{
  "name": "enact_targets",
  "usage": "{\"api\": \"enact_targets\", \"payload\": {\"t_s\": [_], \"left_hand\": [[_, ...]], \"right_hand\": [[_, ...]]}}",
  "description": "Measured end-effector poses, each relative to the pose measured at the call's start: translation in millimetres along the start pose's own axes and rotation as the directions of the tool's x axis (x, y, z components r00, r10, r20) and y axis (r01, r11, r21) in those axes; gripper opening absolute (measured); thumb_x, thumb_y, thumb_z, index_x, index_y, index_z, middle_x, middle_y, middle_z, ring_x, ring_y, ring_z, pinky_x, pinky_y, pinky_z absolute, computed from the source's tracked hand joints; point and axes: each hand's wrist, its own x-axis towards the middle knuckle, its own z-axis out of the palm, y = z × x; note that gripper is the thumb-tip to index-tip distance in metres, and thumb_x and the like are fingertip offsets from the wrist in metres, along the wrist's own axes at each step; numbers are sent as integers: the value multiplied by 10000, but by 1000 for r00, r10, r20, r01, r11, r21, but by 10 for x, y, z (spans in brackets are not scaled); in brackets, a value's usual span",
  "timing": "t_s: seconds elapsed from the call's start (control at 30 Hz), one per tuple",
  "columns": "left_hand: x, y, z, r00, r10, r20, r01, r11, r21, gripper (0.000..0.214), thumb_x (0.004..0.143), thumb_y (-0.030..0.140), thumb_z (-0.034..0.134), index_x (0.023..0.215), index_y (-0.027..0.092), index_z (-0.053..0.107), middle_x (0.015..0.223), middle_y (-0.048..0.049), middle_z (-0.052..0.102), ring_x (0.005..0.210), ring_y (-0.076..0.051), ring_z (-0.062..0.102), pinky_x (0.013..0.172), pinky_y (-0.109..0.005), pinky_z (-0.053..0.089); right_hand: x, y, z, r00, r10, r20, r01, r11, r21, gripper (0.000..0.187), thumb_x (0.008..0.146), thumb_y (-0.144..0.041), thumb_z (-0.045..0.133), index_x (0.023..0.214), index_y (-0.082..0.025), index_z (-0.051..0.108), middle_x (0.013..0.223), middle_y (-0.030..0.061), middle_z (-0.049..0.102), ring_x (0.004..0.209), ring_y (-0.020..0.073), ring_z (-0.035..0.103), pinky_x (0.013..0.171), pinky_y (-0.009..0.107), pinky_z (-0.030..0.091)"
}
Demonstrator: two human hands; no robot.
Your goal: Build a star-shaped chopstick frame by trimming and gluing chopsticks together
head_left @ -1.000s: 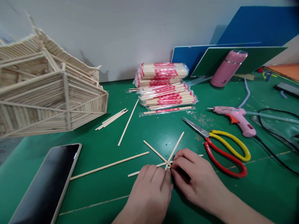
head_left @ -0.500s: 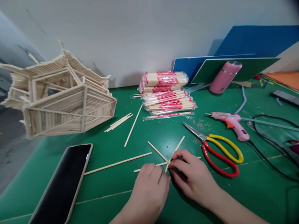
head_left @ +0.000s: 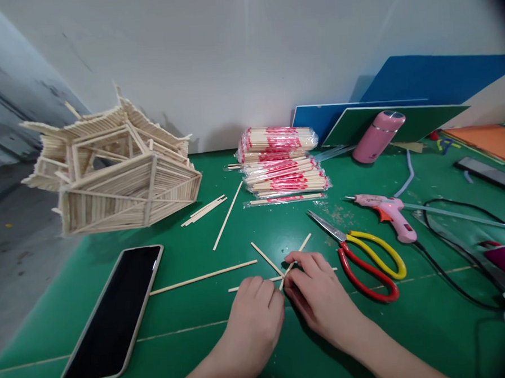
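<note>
Several thin wooden sticks cross one another in a star on the green table. My left hand is closed over the near left of the star, its fingers curled on the sticks, fingertips hidden. From the right, my right hand pinches the sticks where they cross, thumb and fingers close together. The stick ends poke out past both hands. A longer loose stick lies left of them, reaching toward a phone. Scissors with red and yellow handles rest just right of my right hand.
A stick-built model stands at the left. Wrapped chopstick bundles lie at the back, short loose sticks beside them. A pink glue gun with a trailing cord and a pink bottle are at the right.
The view has shifted slightly. My right hand's fingers have moved a little at the crossing; my left hand stays closed over the sticks, and the star looks the same.
</note>
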Motion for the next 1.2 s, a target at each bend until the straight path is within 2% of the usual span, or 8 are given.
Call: {"api": "enact_targets", "payload": {"t_s": [0.17,0.27,0.33,0.43,0.6,0.7,0.93,1.2], "left_hand": [[-12,5,-32,995,-81,-52,75,991,-113,201,791,104,396,648,139,532,635,-47,500,619,-170,424,585,-328,375],[6,44,-148,974,-223,-29,192,895,-403,196,820,160,387,734,138,562,699,-58,526,662,-166,450,614,-310,376],[36,83,-248,947,-311,81,288,712,-640,201,836,200,380,797,150,571,725,-49,530,677,-151,468,622,-275,377],[90,137,-374,887,-386,254,412,412,-813,228,830,278,412,729,156,576,670,-22,501,634,-131,447,592,-244,354],[133,201,-456,811,-365,458,451,-110,-886,239,725,372,565,652,145,550,600,17,448,573,-101,373,548,-222,291],[139,241,-456,803,-326,498,423,-277,-863,261,693,386,605,632,139,549,549,31,430,530,-85,352,522,-213,262],[175,322,-420,822,-323,469,351,-362,-864,282,693,397,609,627,128,558,553,18,452,521,-80,367,526,-212,269],[227,364,-409,783,-366,503,388,-345,-855,273,678,392,624,649,133,542,557,24,462,505,-74,373,511,-207,275]], "right_hand": [[-30,17,-29,1000,1,-23,0,998,59,117,799,-105,443,756,-183,517,1046,66,497,938,190,454,803,354,393],[-61,-1,-115,998,-37,-57,45,988,144,92,807,-129,442,795,-196,504,1056,64,469,960,191,437,819,347,381],[-82,-23,-176,995,-77,-67,88,977,194,87,808,-134,442,816,-205,492,1068,59,450,981,192,421,832,344,371],[-114,-55,-259,990,-121,-71,135,962,237,98,805,-121,443,833,-210,475,1065,50,438,989,186,411,841,333,360],[-161,-99,-391,983,-175,-53,183,929,322,132,790,-98,457,867,-205,469,1053,45,429,982,167,414,836,299,363],[-187,-133,-440,990,-132,-45,139,901,411,120,802,-103,441,852,-206,479,1021,40,437,959,150,440,814,270,384],[-272,-153,-377,995,62,-75,-4,794,608,69,817,-172,447,821,-219,497,965,30,456,912,136,503,780,240,424],[-336,-107,-339,984,89,-156,-1,872,489,58,816,-178,465,812,-216,509,958,34,446,927,146,481,789,247,397]]}}
